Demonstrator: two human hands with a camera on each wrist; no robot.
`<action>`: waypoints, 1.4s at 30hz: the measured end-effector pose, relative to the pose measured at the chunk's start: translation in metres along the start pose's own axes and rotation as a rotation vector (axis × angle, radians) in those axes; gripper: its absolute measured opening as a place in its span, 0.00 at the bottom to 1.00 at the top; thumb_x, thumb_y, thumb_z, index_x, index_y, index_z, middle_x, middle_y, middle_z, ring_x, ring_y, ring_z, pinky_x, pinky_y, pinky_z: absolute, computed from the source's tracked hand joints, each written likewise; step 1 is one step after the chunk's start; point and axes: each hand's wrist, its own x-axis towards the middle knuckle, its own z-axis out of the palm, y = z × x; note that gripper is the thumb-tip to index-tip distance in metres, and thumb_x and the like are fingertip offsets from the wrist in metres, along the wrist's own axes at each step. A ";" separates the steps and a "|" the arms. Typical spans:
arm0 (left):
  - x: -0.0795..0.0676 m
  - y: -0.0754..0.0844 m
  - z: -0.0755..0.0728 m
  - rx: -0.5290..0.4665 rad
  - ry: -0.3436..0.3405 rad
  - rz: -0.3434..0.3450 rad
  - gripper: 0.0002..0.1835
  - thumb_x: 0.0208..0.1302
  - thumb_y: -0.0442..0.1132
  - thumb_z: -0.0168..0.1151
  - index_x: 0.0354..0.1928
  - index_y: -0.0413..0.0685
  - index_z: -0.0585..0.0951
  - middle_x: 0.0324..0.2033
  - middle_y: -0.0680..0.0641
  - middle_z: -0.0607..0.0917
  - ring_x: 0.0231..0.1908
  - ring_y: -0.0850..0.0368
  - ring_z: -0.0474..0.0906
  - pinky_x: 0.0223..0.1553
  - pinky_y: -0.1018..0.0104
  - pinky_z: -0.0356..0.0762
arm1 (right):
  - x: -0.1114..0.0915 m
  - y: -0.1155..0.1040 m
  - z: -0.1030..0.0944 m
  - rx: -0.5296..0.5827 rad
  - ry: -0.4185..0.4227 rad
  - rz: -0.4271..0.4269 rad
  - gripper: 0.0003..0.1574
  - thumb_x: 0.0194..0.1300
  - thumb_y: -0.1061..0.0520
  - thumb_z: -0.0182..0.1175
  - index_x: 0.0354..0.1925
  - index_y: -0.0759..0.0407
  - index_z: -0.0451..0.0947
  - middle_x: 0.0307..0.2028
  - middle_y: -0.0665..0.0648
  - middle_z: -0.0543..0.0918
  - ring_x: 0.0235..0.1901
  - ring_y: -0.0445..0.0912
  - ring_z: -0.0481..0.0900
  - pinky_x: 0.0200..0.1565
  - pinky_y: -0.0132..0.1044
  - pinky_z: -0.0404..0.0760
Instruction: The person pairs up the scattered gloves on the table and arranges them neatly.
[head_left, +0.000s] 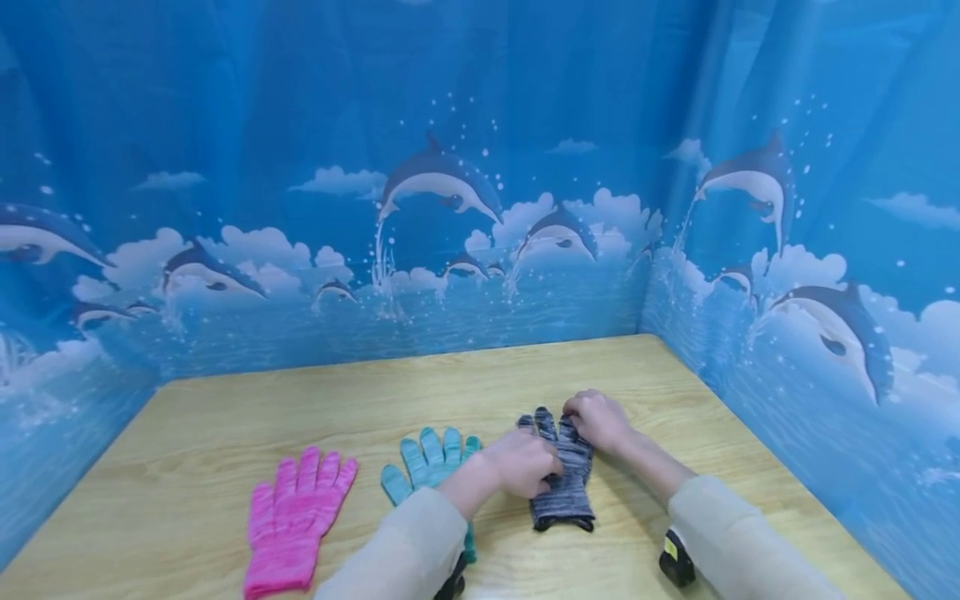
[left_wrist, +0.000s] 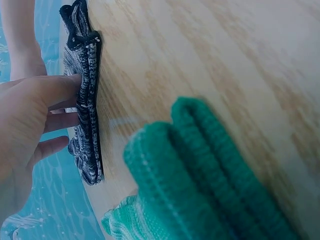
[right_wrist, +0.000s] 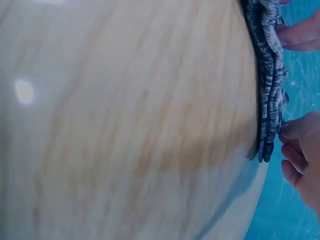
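A grey-and-black knit glove [head_left: 566, 496] lies flat on the wooden table, its fingers pointing away from me and its dark cuff toward me. My left hand [head_left: 521, 462] reaches over the glove's left side; in the left wrist view its thumb and fairly straight fingers touch the upper surface of the knit [left_wrist: 89, 115]. At the glove's far right, my right hand [head_left: 600, 422] is by the glove fingers. The right wrist view has its thumb and forefinger pinching the end of a glove finger [right_wrist: 270, 135].
Left of the grey glove lies a teal glove [head_left: 431, 467], partly covered by my left forearm. Farther left is a pink glove [head_left: 296, 525], laid flat with fingers spread. A blue dolphin-print curtain [head_left: 450, 317] stands along the back and right edges of the table [head_left: 337, 400].
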 end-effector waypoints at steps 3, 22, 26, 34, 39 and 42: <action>0.000 0.000 0.000 -0.005 -0.002 -0.005 0.13 0.59 0.48 0.63 0.46 0.61 0.82 0.41 0.61 0.81 0.42 0.67 0.76 0.45 0.68 0.71 | 0.001 0.001 -0.001 0.003 -0.016 0.006 0.08 0.51 0.69 0.60 0.30 0.59 0.82 0.28 0.55 0.81 0.32 0.52 0.78 0.35 0.45 0.78; 0.003 0.000 0.002 0.002 -0.002 -0.002 0.12 0.58 0.48 0.64 0.45 0.61 0.82 0.41 0.62 0.81 0.41 0.68 0.76 0.44 0.69 0.70 | -0.003 -0.010 -0.008 -0.083 -0.040 -0.077 0.06 0.53 0.65 0.61 0.32 0.60 0.82 0.31 0.55 0.80 0.35 0.51 0.77 0.35 0.43 0.78; 0.002 0.000 0.002 0.009 0.007 0.005 0.12 0.58 0.47 0.64 0.44 0.61 0.82 0.39 0.62 0.81 0.40 0.68 0.76 0.43 0.69 0.70 | -0.004 -0.013 -0.010 -0.085 -0.114 -0.088 0.03 0.53 0.61 0.64 0.30 0.57 0.83 0.29 0.52 0.79 0.32 0.49 0.76 0.32 0.42 0.76; 0.001 0.001 0.000 0.034 0.020 0.008 0.11 0.57 0.48 0.64 0.44 0.62 0.83 0.39 0.62 0.81 0.39 0.68 0.76 0.43 0.69 0.70 | -0.005 -0.011 -0.010 0.007 -0.176 0.025 0.06 0.53 0.61 0.64 0.33 0.58 0.83 0.31 0.54 0.80 0.35 0.52 0.77 0.35 0.45 0.77; 0.000 0.002 0.000 0.061 0.022 0.028 0.10 0.58 0.48 0.63 0.42 0.61 0.82 0.37 0.61 0.81 0.37 0.67 0.76 0.42 0.68 0.70 | -0.005 -0.003 -0.021 0.073 -0.148 0.068 0.07 0.54 0.63 0.62 0.35 0.60 0.83 0.34 0.55 0.82 0.40 0.54 0.78 0.40 0.48 0.77; -0.002 0.002 0.002 0.073 0.029 0.039 0.11 0.59 0.48 0.62 0.44 0.61 0.81 0.38 0.60 0.81 0.39 0.66 0.76 0.45 0.67 0.70 | -0.009 0.002 -0.024 0.057 -0.138 0.079 0.07 0.56 0.62 0.62 0.35 0.61 0.83 0.35 0.56 0.82 0.41 0.55 0.78 0.42 0.49 0.76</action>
